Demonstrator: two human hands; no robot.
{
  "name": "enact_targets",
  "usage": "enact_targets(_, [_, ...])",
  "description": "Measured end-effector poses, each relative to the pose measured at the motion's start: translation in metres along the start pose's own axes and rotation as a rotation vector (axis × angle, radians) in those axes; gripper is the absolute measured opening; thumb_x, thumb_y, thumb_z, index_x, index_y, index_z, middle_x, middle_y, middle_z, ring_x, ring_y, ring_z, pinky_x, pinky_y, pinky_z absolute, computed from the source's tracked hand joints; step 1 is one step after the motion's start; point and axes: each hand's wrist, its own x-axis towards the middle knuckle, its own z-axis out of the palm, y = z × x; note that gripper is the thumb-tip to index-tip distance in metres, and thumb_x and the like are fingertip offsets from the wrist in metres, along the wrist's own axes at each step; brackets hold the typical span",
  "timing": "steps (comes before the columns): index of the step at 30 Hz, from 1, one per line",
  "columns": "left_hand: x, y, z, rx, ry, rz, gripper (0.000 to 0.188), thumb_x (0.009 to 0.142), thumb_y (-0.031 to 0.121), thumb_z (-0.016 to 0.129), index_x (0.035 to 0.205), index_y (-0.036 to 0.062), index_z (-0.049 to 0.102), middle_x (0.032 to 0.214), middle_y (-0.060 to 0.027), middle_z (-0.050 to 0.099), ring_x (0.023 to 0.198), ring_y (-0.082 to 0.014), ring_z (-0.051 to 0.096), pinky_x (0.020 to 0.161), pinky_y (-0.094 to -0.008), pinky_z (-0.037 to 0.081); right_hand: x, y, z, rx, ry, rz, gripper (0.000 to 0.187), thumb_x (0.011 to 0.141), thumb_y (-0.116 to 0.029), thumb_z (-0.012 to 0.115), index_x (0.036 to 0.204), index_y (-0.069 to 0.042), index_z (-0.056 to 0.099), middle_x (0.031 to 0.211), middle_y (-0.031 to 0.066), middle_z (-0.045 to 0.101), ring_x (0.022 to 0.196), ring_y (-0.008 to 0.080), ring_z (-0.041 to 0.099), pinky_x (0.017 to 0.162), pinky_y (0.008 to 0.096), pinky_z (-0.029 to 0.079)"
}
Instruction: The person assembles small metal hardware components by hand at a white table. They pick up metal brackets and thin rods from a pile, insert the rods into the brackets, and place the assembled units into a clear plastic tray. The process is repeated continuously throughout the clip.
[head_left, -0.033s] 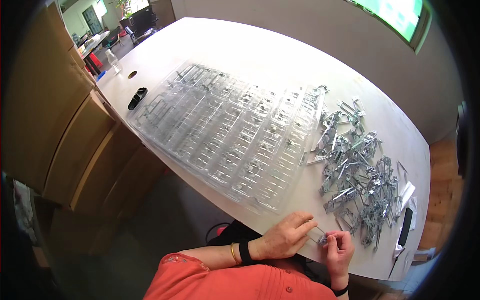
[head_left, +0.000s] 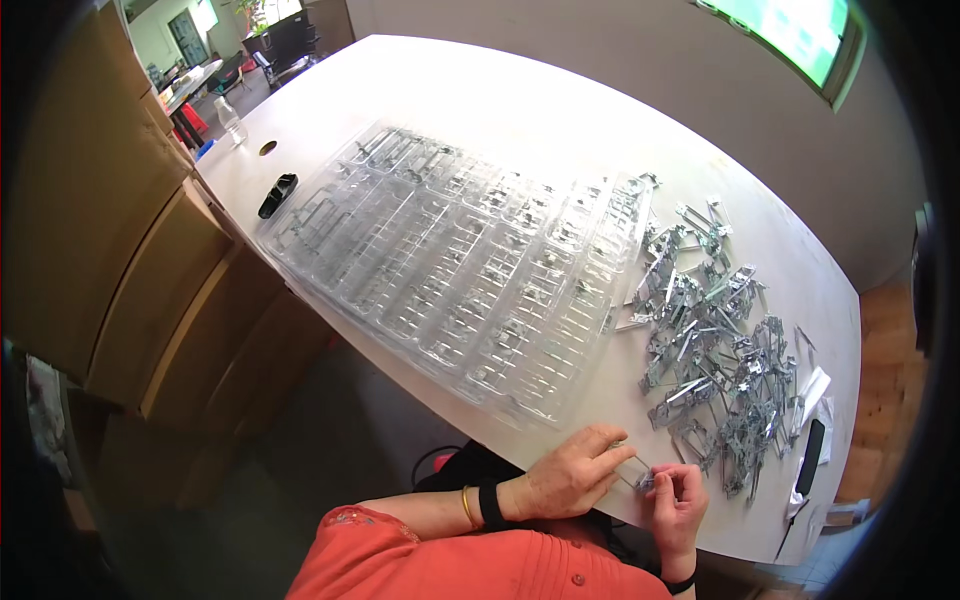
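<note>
Close to the table's front edge, my left hand (head_left: 570,472) is closed on one end of a small silvery metal part with thin rods (head_left: 641,483). My right hand (head_left: 678,508) pinches the other end between thumb and forefinger. Fingers hide much of the part, so its full shape does not show. A heap of similar shiny metal parts (head_left: 715,345) lies to the right, just beyond my right hand. Left of the heap, a clear plastic tray (head_left: 400,330) with rows of compartments holds many metal pieces; its near corner lies just beyond my left hand.
The white table (head_left: 500,75) curves around all this. A black object (head_left: 277,196) and a clear bottle (head_left: 229,120) stand near its left edge. At the right edge lie a black-handled tool (head_left: 811,455) and white paper (head_left: 817,388). Cardboard boxes (head_left: 150,300) are stacked at left.
</note>
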Motion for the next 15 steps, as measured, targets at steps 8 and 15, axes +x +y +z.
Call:
enact_targets(8, [0.0003,-0.0001,-0.0053,-0.007,0.036,0.050,0.030,0.097,0.004,0.076,0.126,-0.0009,0.071,0.150,-0.0288,0.057,0.139,-0.0457,0.058,0.116,-0.0491,0.050,-0.0003,-0.0006,0.0030,0.035,-0.013,0.018,0.012,0.110,-0.010,0.068,0.105,-0.002,0.061,0.104,0.0106,0.076,0.069,0.0086,0.067,0.066,0.0240,0.053])
enact_targets(15, [-0.0013,-0.0018,-0.0013,-0.031,0.074,0.061,0.032,0.097,0.000,0.073,0.129,-0.0007,0.071,0.151,-0.0301,0.056,0.138,-0.0469,0.058,0.114,-0.0481,0.051,-0.0048,-0.0089,0.0047,0.032,-0.017,0.043,0.011,0.111,-0.010,0.068,0.106,-0.002,0.062,0.103,0.0094,0.076,0.072,0.0079,0.066,0.068,0.0242,0.053])
